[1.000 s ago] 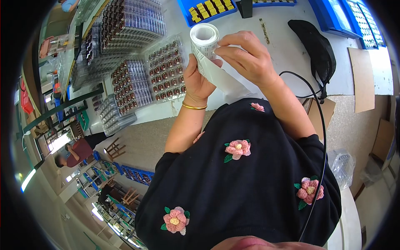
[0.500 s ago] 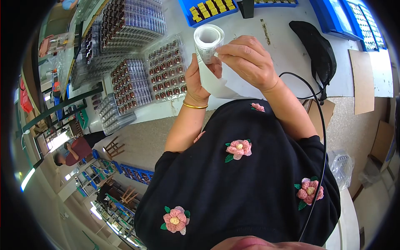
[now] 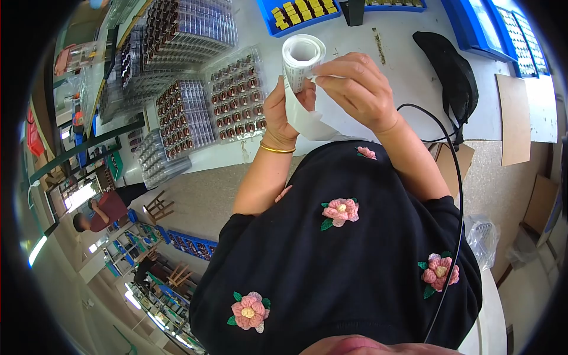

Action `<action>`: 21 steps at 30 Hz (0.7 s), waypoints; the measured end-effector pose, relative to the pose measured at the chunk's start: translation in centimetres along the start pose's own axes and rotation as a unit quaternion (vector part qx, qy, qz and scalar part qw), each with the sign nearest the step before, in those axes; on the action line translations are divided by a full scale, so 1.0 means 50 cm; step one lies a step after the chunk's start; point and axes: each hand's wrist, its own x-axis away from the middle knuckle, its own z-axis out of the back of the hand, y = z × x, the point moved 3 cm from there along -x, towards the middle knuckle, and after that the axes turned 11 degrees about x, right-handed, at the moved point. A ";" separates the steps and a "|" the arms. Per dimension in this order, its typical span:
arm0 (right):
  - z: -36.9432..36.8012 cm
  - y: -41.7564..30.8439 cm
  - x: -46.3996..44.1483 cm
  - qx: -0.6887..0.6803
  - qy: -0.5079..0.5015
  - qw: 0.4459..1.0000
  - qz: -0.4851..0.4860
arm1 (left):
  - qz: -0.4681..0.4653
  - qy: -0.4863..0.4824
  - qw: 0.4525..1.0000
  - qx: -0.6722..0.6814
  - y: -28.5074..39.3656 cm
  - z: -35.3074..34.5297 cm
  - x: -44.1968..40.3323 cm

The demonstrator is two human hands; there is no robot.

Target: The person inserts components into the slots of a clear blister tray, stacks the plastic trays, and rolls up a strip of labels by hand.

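Observation:
My left hand [image 3: 277, 112] is wrapped round a roll of white printed labels [image 3: 294, 74], held upright with its hollow core facing up. A loose strip of backing paper [image 3: 307, 123] curls off the roll and hangs down toward my shirt. My right hand [image 3: 362, 89] is closed in a pinch at the roll's right side. Between its thumb and forefinger shows a small white label [image 3: 314, 75], right beside the printed face; whether it is still stuck to the roll I cannot tell. The fingers of my left hand are partly hidden behind the roll.
Clear plastic trays with brown-and-silver parts [image 3: 238, 97] are stacked on the left of the white table [image 3: 393, 65]. A blue bin of yellow parts [image 3: 302, 15] stands at the back. To the right lie a black pouch [image 3: 447, 71] and a black cable [image 3: 435, 115]. Another person [image 3: 109, 210] is far left.
The roll has shifted slightly to the right in view, with both hands still at it. My right hand's pinch remains near the printed face, also a little further right.

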 end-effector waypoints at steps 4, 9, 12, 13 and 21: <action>-0.008 0.011 0.011 -0.028 -0.003 0.999 -0.043 | 0.005 -0.008 1.000 -0.014 -0.003 -0.004 -0.001; 0.003 0.009 0.016 0.010 -0.048 0.999 -0.013 | 0.003 0.008 1.000 -0.024 0.001 0.005 0.003; 0.013 0.010 0.016 0.033 -0.077 0.996 0.015 | 0.014 0.012 1.000 -0.011 0.002 0.013 0.006; 0.018 0.011 0.016 0.039 -0.086 0.995 0.025 | 0.019 0.016 1.000 -0.005 0.001 0.015 0.007; 0.055 0.009 0.008 0.065 -0.154 0.980 0.111 | 0.050 0.015 0.998 0.027 -0.024 -0.002 0.004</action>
